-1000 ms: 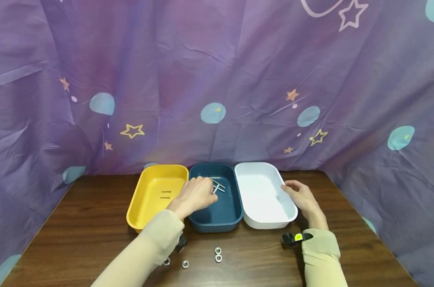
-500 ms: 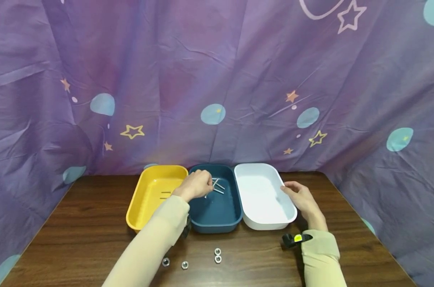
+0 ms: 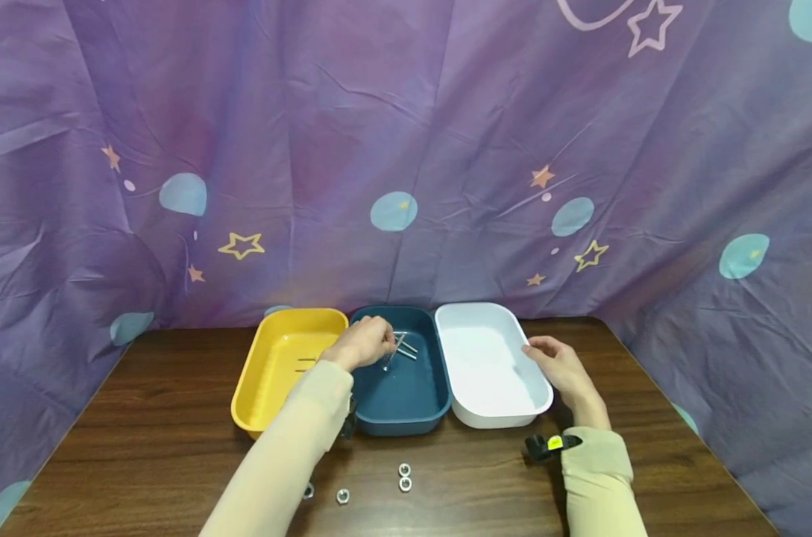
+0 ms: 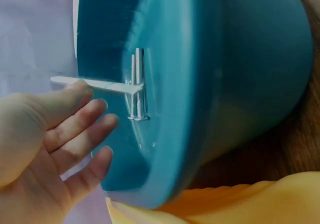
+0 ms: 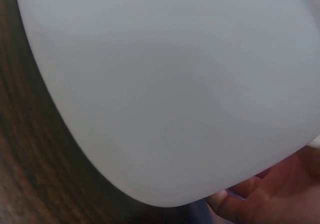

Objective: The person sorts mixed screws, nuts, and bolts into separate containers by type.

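My left hand (image 3: 362, 343) is over the left side of the dark blue tray (image 3: 402, 426). In the left wrist view, its thumb presses a slim silver screw (image 4: 112, 86) that lies crosswise, its flared end over other screws; the index finger is hidden. Those silver screws (image 4: 139, 74) lie on the tray floor. At the right wall of the white tray (image 3: 493, 419), my right hand (image 3: 567, 373) holds the rim, thumb tip over the edge and fingers outside. Part of that hand (image 5: 285, 194) shows below the tray in the right wrist view.
The yellow tray (image 3: 243, 406) stands left of the blue one, with two dark screws (image 3: 305, 360) in it. Several hex nuts (image 3: 342, 497) are on the brown wooden table (image 3: 473, 477) in front of the trays. A purple curtain (image 3: 406, 149) hangs behind.
My left hand has moved farther back and slightly left over the blue tray, and the silver screws there have shifted. My right hand stays at the white tray's rim.
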Demonstrator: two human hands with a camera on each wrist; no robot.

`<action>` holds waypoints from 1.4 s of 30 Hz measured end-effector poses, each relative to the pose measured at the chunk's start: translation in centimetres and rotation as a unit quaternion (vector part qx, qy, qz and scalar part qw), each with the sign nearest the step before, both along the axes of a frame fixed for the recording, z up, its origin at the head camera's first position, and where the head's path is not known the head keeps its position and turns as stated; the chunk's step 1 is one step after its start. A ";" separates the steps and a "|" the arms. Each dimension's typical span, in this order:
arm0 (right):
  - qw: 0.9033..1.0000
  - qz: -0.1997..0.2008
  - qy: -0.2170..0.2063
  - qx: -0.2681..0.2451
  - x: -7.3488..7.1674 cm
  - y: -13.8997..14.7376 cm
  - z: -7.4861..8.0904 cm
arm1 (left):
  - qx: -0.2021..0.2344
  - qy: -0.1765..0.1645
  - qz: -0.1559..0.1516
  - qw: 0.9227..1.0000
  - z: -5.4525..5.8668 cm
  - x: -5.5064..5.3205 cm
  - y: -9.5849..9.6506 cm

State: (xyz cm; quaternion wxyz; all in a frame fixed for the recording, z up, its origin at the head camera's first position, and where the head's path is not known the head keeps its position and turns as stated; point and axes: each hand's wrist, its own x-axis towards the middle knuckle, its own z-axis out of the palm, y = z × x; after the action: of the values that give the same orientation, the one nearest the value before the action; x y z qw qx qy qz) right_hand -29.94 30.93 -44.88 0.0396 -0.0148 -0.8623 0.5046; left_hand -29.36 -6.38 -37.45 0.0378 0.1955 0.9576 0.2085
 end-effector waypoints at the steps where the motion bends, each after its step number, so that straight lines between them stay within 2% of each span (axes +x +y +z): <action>1: 1.000 0.000 0.000 0.000 0.0 0.0 0.0 | 0.002 0.000 0.000 1.000 0.0 0.0 0.0; 11: 1.000 -0.005 -0.014 0.001 0.2 0.1 0.3 | 0.009 -0.026 -0.007 1.000 0.7 0.1 -0.3; 21: 1.000 -0.002 -0.010 0.001 0.2 0.3 0.9 | 0.006 -0.015 -0.029 0.999 1.1 0.4 -0.9; 29: 1.000 -0.013 -0.002 0.006 0.3 1.2 1.2 | 0.035 -0.005 -0.060 0.998 1.4 1.1 -0.9; 32: 1.000 -0.004 0.004 0.001 0.3 1.1 1.3 | 0.046 0.003 -0.063 0.997 1.4 1.5 -1.1; 35: 1.000 -0.001 0.003 -0.001 0.1 1.0 1.2 | 0.068 -0.004 -0.065 0.996 1.5 2.3 -1.6; 42: 1.000 -0.003 -0.009 0.001 0.1 -0.1 0.3 | 0.101 0.003 -0.082 0.991 1.3 5.4 -3.2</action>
State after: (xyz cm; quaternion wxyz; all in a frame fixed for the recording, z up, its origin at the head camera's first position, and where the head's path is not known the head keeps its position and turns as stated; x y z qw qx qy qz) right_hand -29.81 30.84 -44.57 0.0334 -0.0215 -0.8630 0.5036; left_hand -23.95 -9.58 -36.15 0.0316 0.2771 0.9122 0.3001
